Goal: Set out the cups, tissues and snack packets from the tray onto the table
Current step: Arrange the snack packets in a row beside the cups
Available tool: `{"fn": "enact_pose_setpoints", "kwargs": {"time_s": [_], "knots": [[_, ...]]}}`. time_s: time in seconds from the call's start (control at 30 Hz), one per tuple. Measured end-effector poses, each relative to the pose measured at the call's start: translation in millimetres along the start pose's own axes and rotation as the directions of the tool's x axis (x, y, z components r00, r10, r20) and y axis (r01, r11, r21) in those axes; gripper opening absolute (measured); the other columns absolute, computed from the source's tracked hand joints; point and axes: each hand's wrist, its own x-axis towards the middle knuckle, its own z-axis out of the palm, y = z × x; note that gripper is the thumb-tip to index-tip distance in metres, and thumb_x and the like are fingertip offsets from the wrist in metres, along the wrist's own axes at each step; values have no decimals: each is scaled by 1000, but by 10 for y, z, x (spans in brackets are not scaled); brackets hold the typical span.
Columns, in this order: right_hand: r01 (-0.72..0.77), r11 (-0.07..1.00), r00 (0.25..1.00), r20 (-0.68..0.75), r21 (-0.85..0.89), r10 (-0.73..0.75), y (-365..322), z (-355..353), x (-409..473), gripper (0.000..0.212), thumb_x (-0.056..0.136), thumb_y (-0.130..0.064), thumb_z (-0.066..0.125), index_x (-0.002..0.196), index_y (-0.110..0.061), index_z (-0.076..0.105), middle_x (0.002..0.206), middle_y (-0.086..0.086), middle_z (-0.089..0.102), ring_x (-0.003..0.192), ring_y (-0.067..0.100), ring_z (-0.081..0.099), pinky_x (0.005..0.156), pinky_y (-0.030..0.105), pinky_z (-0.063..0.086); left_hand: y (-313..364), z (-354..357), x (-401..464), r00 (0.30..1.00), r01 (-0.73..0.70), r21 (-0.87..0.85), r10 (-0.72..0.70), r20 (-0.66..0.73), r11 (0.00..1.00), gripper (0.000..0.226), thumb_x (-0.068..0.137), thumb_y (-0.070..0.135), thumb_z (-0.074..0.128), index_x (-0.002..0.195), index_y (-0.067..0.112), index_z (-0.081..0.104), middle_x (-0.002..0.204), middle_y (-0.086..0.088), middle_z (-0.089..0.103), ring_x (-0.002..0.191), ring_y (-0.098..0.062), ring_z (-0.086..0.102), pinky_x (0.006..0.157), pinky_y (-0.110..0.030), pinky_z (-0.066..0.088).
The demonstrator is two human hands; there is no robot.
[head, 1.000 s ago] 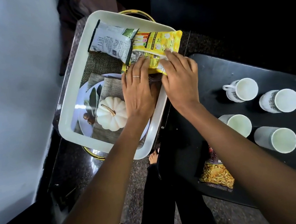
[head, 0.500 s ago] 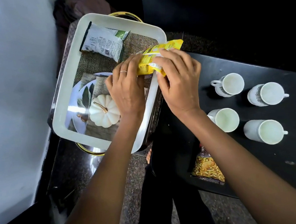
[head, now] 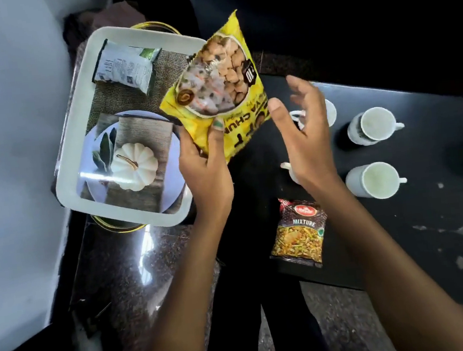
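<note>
so, working from the left, our tray keeps one pale packet lying flat near its far end, not yet set out. our left hand holds the yellow packet up in the air between tray and desk, fingers clamped on its lower edge only, thumb on the front. that is a thin hold on a slick, puffed bag standing tall above the grip; we judge it could tip or slide out and drop onto the tray rim or into the gap beside the desk. our right hand hangs just beside the packet, fingers apart, gripping nothing. it hovers right over two cups, mostly hidden beneath it, and a careless sweep down could knock one over or into its neighbours. the mixture packet lies near the desk's close edge, so a brushing forearm might push it off. two more cups stand farther right, well apart from our hands. we see no tissues from here.
</note>
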Motion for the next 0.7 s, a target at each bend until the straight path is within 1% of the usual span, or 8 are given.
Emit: {"fn": "enact_pose_setpoints", "kwargs": {"time_s": [0.03, 0.1, 0.27, 0.37, 0.47, 0.53, 0.63, 0.7], "knots": [[-45, 997, 998, 52, 67, 42, 18, -79, -19, 44, 93, -30, 56, 133, -14, 47, 132, -3, 52, 119, 10, 51, 100, 26, 43, 1, 29, -58, 999, 34, -26, -33, 32, 999, 41, 95, 9, 55, 135, 7, 46, 128, -5, 60, 117, -6, 57, 99, -22, 46], [-116, 969, 984, 157, 217, 83, 47, -231, -48, 35, 93, -28, 57, 125, -13, 55, 120, 0, 62, 107, 5, 59, 88, 19, 49, -8, 83, -161, 992, 80, -70, -72, 106, 994, 36, 96, 8, 54, 131, 2, 48, 121, -2, 63, 107, 4, 60, 87, -14, 48], [-227, 913, 956, 255, 340, 143, 204, -623, -148, 10, 86, -26, 67, 94, -20, 70, 88, -2, 74, 82, 14, 67, 76, 28, 56, -27, 214, -344, 933, 226, -112, -183, 309, 968, 18, 94, 11, 55, 106, 24, 59, 84, 26, 72, 82, 13, 65, 63, -3, 47], [-278, 890, 952, 225, 362, 206, 331, -837, -267, 7, 79, -25, 73, 83, -19, 71, 79, -1, 74, 69, 14, 65, 69, 27, 57, -32, 320, -451, 892, 272, -19, -245, 381, 962, 32, 87, 31, 66, 117, 24, 57, 99, 17, 72, 89, 7, 67, 68, -9, 51], [-347, 852, 936, 201, 392, 289, 466, -1000, -435, 24, 69, -31, 75, 83, -14, 67, 69, -2, 71, 60, 11, 62, 62, 26, 57, -49, 460, -585, 861, 327, 48, -319, 396, 944, 43, 77, 34, 77, 114, 20, 60, 100, 6, 74, 87, -5, 72, 67, -19, 56], [-412, 828, 910, 220, 379, 352, 554, -1105, -525, 32, 65, -32, 74, 87, -11, 64, 74, 0, 72, 65, 13, 65, 69, 33, 57, -85, 520, -656, 842, 351, 77, -351, 409, 933, 36, 77, 29, 78, 108, 18, 64, 91, 7, 76, 80, -6, 73, 61, -17, 55], [-514, 781, 853, 309, 354, 421, 661, -1318, -611, 38, 63, -34, 76, 95, -17, 65, 94, 4, 74, 88, 22, 70, 83, 43, 56, -143, 589, -785, 825, 338, 124, -357, 437, 933, 21, 78, 22, 77, 97, 18, 69, 82, 9, 76, 75, -4, 72, 58, -14, 53], [-548, 746, 828, 371, 379, 420, 693, -1412, -644, 40, 65, -33, 77, 101, -19, 66, 98, 3, 74, 92, 21, 71, 78, 40, 59, -182, 625, -861, 807, 316, 164, -356, 471, 934, 18, 78, 22, 77, 95, 20, 69, 84, 8, 76, 78, -6, 72, 62, -16, 54]]}}
